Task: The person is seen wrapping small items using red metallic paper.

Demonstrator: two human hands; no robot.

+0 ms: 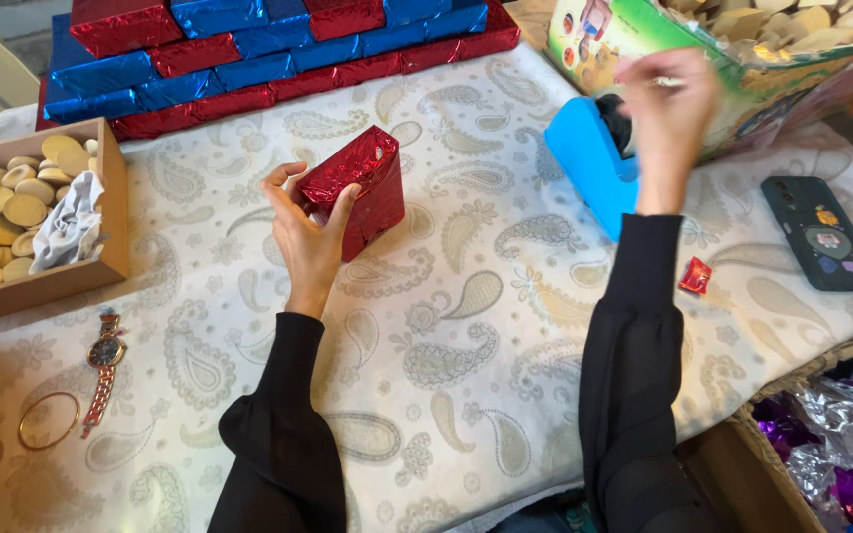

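Left hand (308, 232) clamps a red foil-wrapped box (359, 188) upright on the paisley tablecloth (446, 345). Right hand (665, 118), fingers pinched together, reaches the blue tape dispenser (589, 163). Beyond both, stacked red and blue foil boxes (249, 49); a phone (821, 232) lies right.

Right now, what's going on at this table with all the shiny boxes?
A person in black sleeves is wrapping small boxes in foil. The left hand holds a red foil-wrapped box upright on the patterned tablecloth. The right hand is blurred, up at the blue tape dispenser. A stack of red and blue wrapped boxes sits at the back. A cardboard tray of pale round discs, a wristwatch and a phone lie around.
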